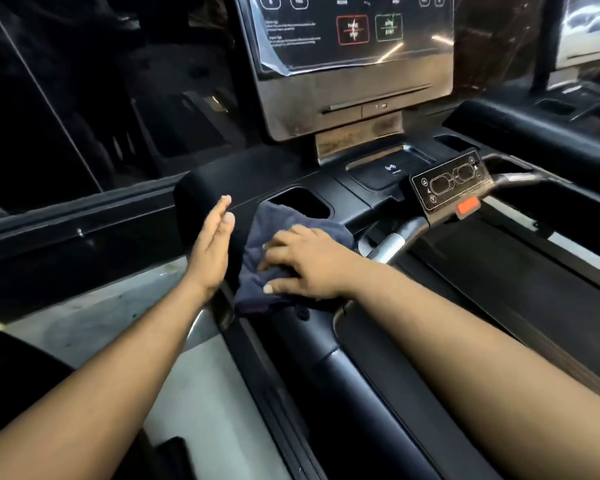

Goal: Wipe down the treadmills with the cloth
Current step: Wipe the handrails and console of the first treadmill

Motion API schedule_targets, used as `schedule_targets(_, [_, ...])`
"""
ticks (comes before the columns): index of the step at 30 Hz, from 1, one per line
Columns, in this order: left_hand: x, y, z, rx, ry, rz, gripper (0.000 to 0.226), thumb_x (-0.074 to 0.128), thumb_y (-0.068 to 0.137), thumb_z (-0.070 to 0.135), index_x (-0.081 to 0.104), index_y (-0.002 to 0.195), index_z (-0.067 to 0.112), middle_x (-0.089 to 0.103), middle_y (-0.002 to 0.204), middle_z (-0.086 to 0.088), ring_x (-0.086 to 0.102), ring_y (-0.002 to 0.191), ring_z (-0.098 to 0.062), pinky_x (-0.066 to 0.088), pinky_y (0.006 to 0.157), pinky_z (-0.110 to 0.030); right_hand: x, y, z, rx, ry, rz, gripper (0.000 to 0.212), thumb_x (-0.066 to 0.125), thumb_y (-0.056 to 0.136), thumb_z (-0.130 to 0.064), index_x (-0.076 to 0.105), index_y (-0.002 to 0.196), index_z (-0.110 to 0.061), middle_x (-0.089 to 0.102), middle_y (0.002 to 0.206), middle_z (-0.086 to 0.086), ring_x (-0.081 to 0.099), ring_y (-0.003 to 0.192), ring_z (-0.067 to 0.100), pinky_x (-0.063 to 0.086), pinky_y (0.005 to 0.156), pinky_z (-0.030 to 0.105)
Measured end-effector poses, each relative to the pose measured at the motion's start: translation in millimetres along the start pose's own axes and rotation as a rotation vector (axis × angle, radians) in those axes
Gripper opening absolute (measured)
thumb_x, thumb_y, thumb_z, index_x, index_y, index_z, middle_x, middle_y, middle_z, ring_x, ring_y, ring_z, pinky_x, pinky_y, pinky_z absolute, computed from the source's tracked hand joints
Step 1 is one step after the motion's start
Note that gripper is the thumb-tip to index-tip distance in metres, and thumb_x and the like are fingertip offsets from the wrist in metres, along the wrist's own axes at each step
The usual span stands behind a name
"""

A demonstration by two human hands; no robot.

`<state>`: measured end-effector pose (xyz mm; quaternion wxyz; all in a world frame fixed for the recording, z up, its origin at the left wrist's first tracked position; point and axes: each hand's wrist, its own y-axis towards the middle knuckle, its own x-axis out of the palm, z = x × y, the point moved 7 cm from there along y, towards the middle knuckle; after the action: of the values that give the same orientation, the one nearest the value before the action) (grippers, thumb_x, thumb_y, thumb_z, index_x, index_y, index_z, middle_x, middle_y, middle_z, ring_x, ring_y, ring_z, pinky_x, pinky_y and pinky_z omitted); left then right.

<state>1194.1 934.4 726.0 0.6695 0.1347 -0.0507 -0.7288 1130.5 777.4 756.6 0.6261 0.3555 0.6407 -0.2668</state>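
Observation:
A dark blue cloth point(274, 233) lies crumpled on the black treadmill console point(257, 174), just below its left cup recess. My right hand point(305, 263) presses flat on the cloth with fingers spread, gripping its lower edge. My left hand point(212, 244) is held edge-on beside the console's rounded left end, fingers straight and together, holding nothing; whether it touches the console is unclear. The treadmill's screen point(354, 32) rises behind, covered by a plastic film with red and green buttons.
A small control pad point(451, 180) with an orange safety clip point(468, 206) sits right of centre. Silver handlebars point(392, 240) curve below it. The left side rail point(326, 375) runs toward me. Grey floor point(101, 323) lies on the left.

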Motion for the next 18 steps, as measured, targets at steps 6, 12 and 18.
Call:
schedule_targets(6, [3.2,-27.5,3.1,-0.013,0.03,-0.035,0.051,0.043,0.108,0.032,0.036,0.156,0.015,0.034,0.162,0.005,0.029,0.147,0.0,0.022,0.119,-0.012,17.9,5.8,-13.1,0.299,0.008,-0.126,0.076,0.043,0.097,-0.069,0.015,0.162,-0.042,-0.003,0.173,0.001,-0.006,0.158,0.031,-0.007,0.119,0.068])
schedule_targets(12, [14.1,-70.9,-9.2,-0.003,0.066,-0.128,0.076,0.044,0.089,0.068,0.027,0.153,0.032,0.022,0.163,0.014,0.017,0.153,-0.002,0.014,0.127,-0.029,25.1,-30.4,-48.3,0.121,0.07,-0.096,0.077,0.029,0.08,-0.069,0.05,0.148,-0.04,0.026,0.168,-0.002,0.009,0.157,0.03,0.021,0.122,0.059])
schedule_targets(18, [31.1,-137.4,-8.2,-0.06,0.082,-0.074,0.084,0.045,0.089,0.068,0.02,0.158,0.025,0.019,0.163,0.013,0.014,0.154,-0.004,0.013,0.129,-0.038,7.3,-73.2,-83.8,0.043,-0.108,-0.084,0.07,0.023,0.09,-0.074,0.072,0.123,-0.037,0.058,0.137,-0.001,0.046,0.132,0.028,0.037,0.105,0.048])
